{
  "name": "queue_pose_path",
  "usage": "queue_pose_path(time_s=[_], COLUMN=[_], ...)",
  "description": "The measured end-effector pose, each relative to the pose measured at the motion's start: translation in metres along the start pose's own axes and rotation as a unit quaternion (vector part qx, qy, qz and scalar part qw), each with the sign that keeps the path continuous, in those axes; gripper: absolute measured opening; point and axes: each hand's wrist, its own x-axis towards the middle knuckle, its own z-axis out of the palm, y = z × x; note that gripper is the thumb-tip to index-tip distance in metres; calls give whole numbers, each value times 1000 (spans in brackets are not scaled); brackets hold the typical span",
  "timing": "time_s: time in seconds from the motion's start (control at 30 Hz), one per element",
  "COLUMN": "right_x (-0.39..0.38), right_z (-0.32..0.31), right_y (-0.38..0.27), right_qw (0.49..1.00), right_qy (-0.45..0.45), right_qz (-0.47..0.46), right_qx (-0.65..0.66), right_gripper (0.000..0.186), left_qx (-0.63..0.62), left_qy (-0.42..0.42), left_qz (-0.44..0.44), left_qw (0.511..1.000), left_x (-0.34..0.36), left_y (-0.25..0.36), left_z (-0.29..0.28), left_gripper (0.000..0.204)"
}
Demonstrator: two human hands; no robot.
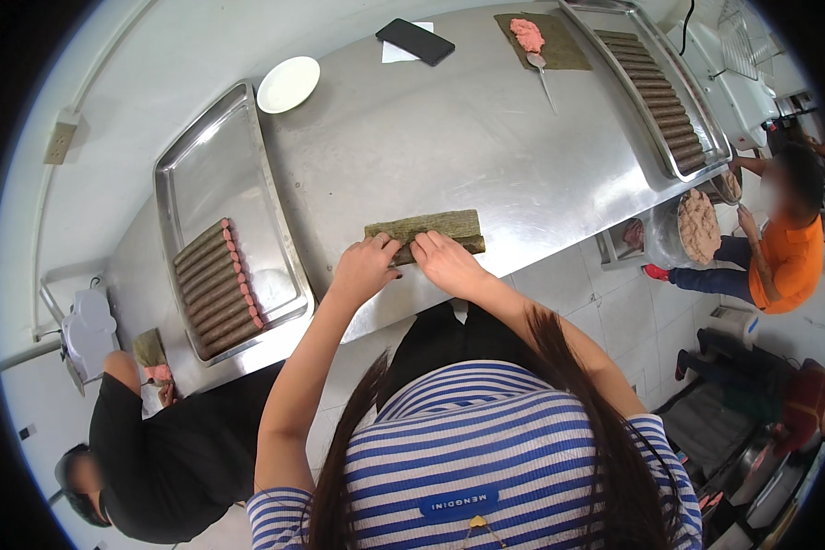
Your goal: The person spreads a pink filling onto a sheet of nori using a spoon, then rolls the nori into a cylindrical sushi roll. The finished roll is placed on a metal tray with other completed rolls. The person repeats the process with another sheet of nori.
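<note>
A dark green seaweed sheet (447, 223) lies partly rolled near the front edge of the steel table (357, 137). My left hand (368, 264) grips the left part of the roll with fingers curled over it. Just to its right, my right hand (441, 260) also has curled fingers on the roll. Whatever is inside the roll is hidden. To the left, a steel tray (202, 156) holds several dark rolls with pink ends (213, 293).
Behind are a white plate (288, 84), phone (414, 41), pink paste (527, 37) on seaweed with a spoon (538, 67), and another tray of rolls (651, 101). At left, a co-worker in black (147, 458); at right, one in orange (784, 261) by a bowl of mixture (698, 229).
</note>
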Motion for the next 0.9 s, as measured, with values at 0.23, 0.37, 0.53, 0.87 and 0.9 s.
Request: queue_pose_path(time_s=[0.23,0.37,0.53,0.87,0.9], right_x=[-2,-13,-26,-15,-11], right_z=[0,-17,-26,-31,-27], right_y=[15,32,55,48,42], right_qw=[997,991,987,989,988], right_qy=[-74,-120,-134,-66,-63], right_qz=[21,50,80,51,47], right_qx=[20,39,42,121,133], right_gripper=[17,15,11,20,21], left_qx=[30,22,13,-22,-22], left_qy=[42,51,35,5,5], left_qz=[-20,-28,-38,-86,-90], left_qw=[998,998,999,996,996], left_x=[-8,-9,-8,-13,-13], left_y=[4,3,3,-3,-3], left_z=[15,18,16,3,4], left_gripper=[25,23,23,34,33])
